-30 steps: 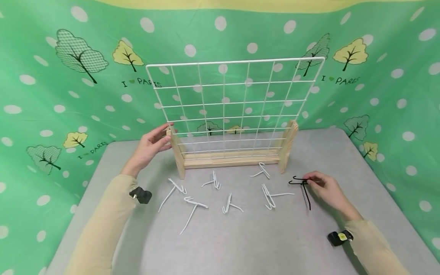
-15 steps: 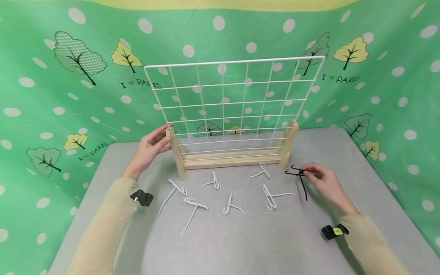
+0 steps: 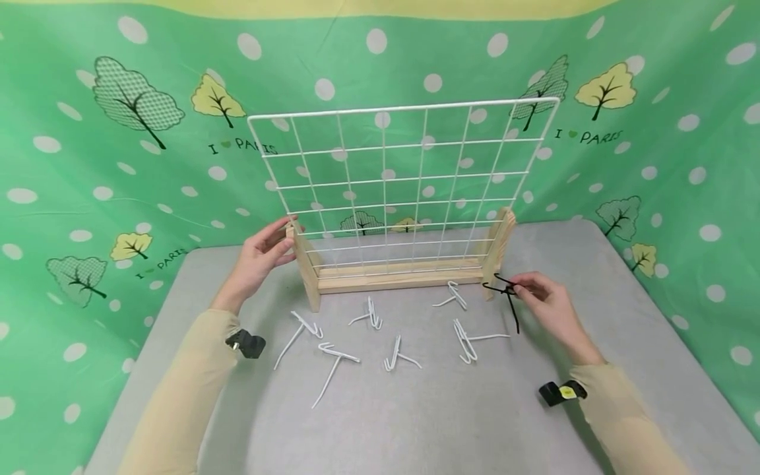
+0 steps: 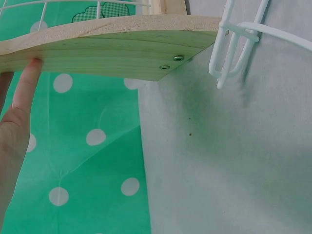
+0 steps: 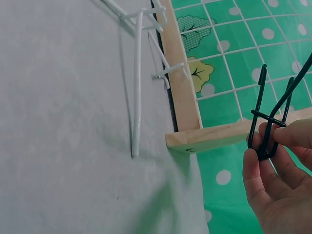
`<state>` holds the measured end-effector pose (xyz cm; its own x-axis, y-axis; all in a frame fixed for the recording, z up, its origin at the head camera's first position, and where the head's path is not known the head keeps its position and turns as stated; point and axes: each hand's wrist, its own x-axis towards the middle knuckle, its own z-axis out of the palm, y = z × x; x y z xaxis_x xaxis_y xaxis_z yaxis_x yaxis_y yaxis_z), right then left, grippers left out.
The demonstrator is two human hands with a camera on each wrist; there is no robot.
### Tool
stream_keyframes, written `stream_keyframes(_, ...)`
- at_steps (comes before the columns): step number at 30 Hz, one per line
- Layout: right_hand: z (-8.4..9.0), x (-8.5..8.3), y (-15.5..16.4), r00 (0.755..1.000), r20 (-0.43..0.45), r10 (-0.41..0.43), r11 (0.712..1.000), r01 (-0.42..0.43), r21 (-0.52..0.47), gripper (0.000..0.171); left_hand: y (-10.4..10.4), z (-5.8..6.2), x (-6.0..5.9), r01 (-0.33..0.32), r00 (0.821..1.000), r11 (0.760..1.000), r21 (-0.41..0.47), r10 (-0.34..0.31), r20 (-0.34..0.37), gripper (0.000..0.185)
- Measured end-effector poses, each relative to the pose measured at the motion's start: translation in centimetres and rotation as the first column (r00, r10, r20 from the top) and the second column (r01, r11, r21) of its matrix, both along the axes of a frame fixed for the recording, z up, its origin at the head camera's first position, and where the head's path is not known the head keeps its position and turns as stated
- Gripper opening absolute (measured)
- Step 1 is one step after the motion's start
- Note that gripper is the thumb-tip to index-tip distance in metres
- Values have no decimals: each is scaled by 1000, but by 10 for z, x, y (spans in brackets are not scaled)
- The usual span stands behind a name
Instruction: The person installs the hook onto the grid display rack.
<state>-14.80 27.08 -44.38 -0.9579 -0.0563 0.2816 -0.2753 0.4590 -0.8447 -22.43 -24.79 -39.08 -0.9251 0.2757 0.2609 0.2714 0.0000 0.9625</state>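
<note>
- Wire grid panel (image 3: 404, 178) upright in wooden stand (image 3: 398, 276) on grey bench (image 3: 415, 409); probably light and easily tipped, so braced at left upright.
- Left hand (image 3: 258, 260) against that upright, fingers straight, grip spread, holding nothing.
- Right hand (image 3: 543, 305) near right upright, grip pinching black hook (image 3: 505, 297) at its doubled prongs, shank hanging down clear of bench.
- Black hook: thin coated wire, judged stiff, very light, a bit slick; best taken at the prong bend.
- White hooks (image 3: 380, 333) scattered loose, untouched.
</note>
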Motion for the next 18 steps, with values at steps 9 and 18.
stream_keyframes(9,2,1,-5,1000,-15,-7,997,6,-71,15,0,-3,1,1,1000,1000,-6,-1,12,45)
stream_keyframes(18,22,-3,-15,998,-41,-45,994,41,-106,15,-2,-1,-1,6,1000,1000,1,-6,-7,45)
